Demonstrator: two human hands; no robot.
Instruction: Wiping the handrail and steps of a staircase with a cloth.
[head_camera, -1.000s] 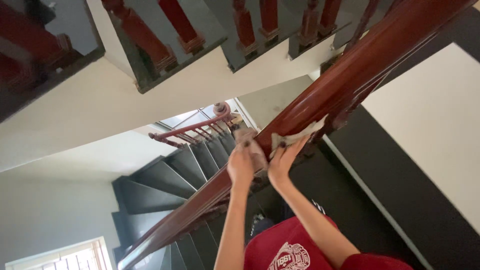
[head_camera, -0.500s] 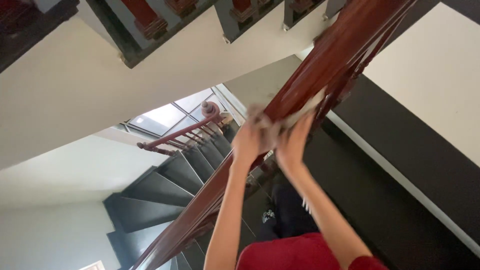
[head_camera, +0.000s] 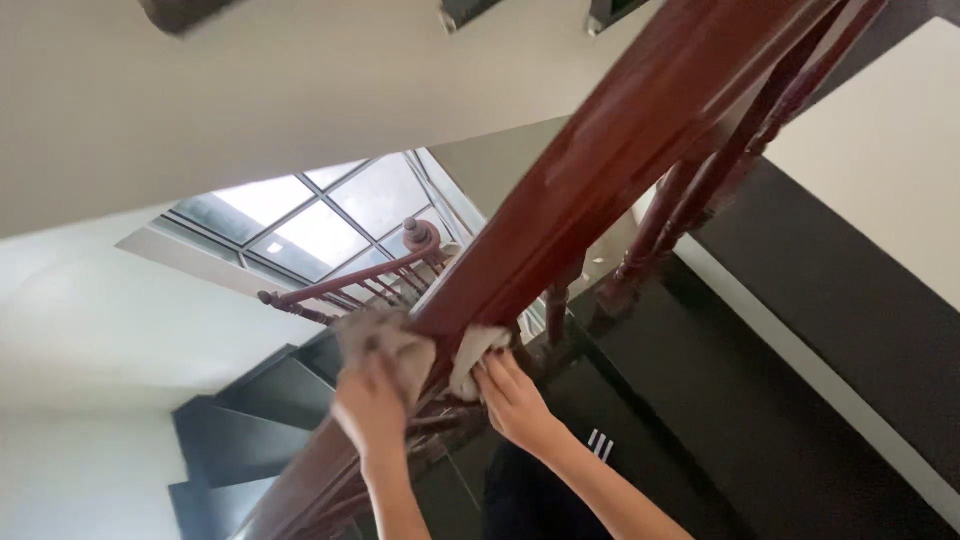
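both hands up against a dark red wooden handrail (head_camera: 610, 190) that runs diagonally from lower left to upper right. left hand (head_camera: 372, 405) on the near, left side of the rail, fingers curled and pressed onto a pale grey cloth (head_camera: 385, 340), blurred. right hand (head_camera: 515, 400) on the other side of the rail, fingertips pinching the other end of the same cloth where a light fold shows just under the rail. cloth draped over the rail between the two hands, touching the wood. turned red balusters (head_camera: 690, 200) beneath the rail at upper right. dark stair treads (head_camera: 260, 400) below at left, a skylight (head_camera: 320, 225) with a grid frame beyond, a curled rail end (head_camera: 420, 237) in front of it. black wall band (head_camera: 840, 330) at right.
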